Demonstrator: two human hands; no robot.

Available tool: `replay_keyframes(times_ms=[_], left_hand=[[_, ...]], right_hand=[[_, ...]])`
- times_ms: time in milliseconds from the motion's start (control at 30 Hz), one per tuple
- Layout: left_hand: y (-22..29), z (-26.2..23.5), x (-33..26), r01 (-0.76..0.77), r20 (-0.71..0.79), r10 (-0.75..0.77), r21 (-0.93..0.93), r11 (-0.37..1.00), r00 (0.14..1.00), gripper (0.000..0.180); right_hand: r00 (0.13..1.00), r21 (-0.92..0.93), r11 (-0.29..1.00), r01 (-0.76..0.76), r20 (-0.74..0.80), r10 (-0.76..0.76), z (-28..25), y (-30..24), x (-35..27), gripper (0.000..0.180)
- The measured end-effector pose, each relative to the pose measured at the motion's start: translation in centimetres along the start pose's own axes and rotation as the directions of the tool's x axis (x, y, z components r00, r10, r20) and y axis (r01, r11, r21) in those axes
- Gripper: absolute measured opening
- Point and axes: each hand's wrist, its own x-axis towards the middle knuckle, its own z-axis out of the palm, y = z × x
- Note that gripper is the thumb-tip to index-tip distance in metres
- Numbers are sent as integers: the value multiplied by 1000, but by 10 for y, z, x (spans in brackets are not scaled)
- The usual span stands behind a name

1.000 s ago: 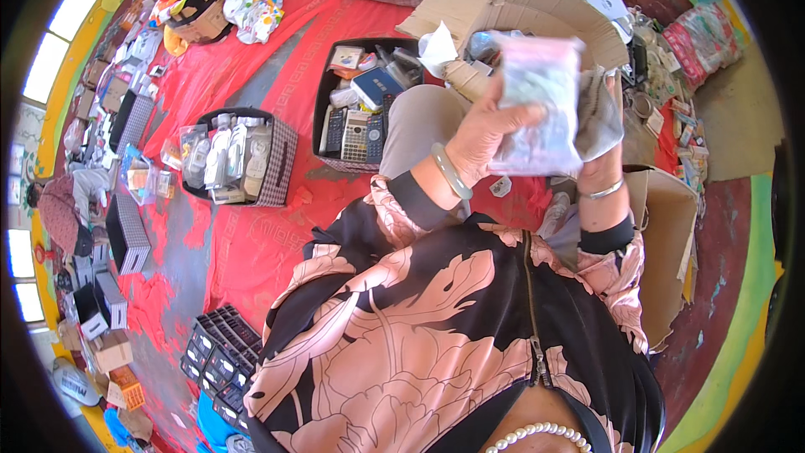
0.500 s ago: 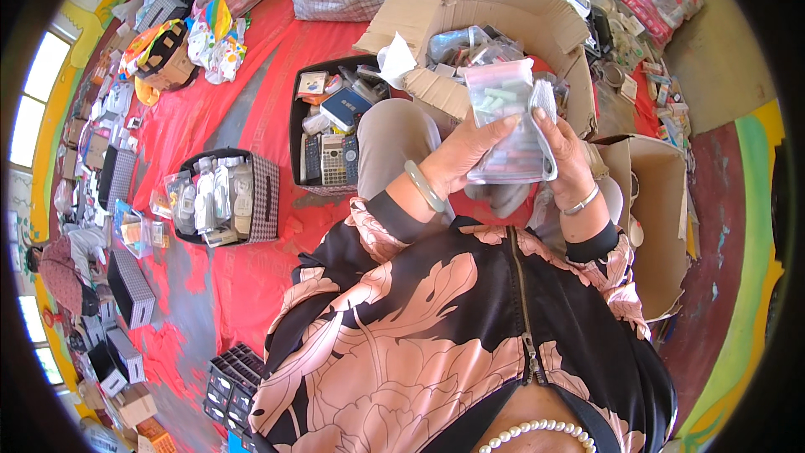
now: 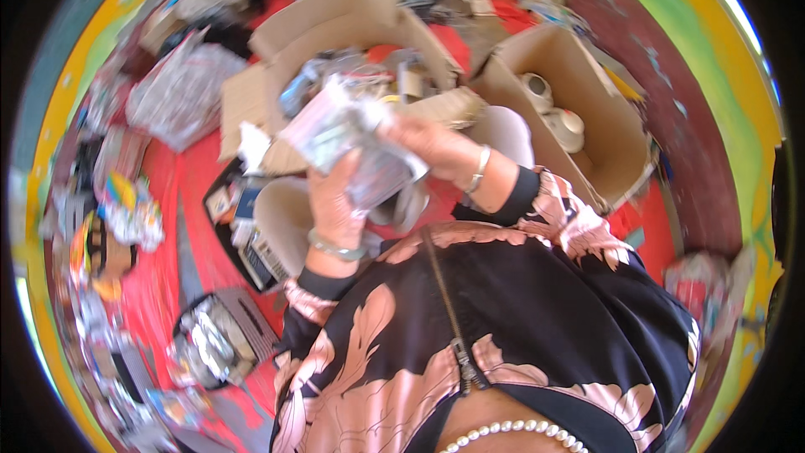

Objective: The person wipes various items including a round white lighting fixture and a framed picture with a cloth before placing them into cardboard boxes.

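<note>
Fingers of the left hand (image 3: 334,197) pinch the packet (image 3: 381,172) at its 7 o'clock edge, thumb on the near face, the rest hidden behind. Right hand (image 3: 440,147) is at the 2 o'clock edge, fingers bunched; too blurred to tell if they pinch the film or just rest on it. White patch by those fingertips, can't tell what. Clock is centred on the packet, 12 away from the chest.

Packet is clear, soft-looking, tilted, up in the air over the lap. Limp film probably explains two hands: held by one edge, it would flop. My read: left takes the weight, right steadies. Close in front also suits looking at it.

Left knee (image 3: 281,218) at 8, right knee (image 3: 507,130) at 3. Carton (image 3: 340,21) at 12, just past the packet, flaps splayed, mixed small stuff inside; presumably there for short reach. Box (image 3: 599,96) at 3, beyond the right knee, white pots (image 3: 566,130) inside; high walls should stop round things rolling off.

Bin (image 3: 228,253) at 8, tucked by the left knee, keypad (image 3: 264,258) inside. Basket (image 3: 251,319) at 7, farther out, crammed with pale packs, likely to save space. Sack (image 3: 180,101) at 10, well apart, probably clear of the elbows. Red sheet (image 3: 159,285) underneath, perhaps against floor dirt.
</note>
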Motion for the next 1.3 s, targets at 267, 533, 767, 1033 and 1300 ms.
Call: replay_keyframes(times_ms=[267,533,767,1033,1300], left_hand=[[-21,8,2,27,126,-40,97,995,991,59],[-33,-7,7,240,163,-260,135,961,952,69],[-38,-11,28,266,72,-284,195,944,956,60],[-39,-11,63,366,-55,-364,45,929,930,54],[-59,95,68,327,268,-360,161,931,894,58]], right_hand=[[997,13,998,62,38,-62,-9,9,-34,79],[993,-110,987,115,-17,-118,-30,18,-36,73],[999,-314,949,42,-7,-47,-57,22,-21,75],[993,-257,961,107,-30,-118,-69,13,-35,67],[919,98,942,322,-272,-286,-73,-25,-95,52]])
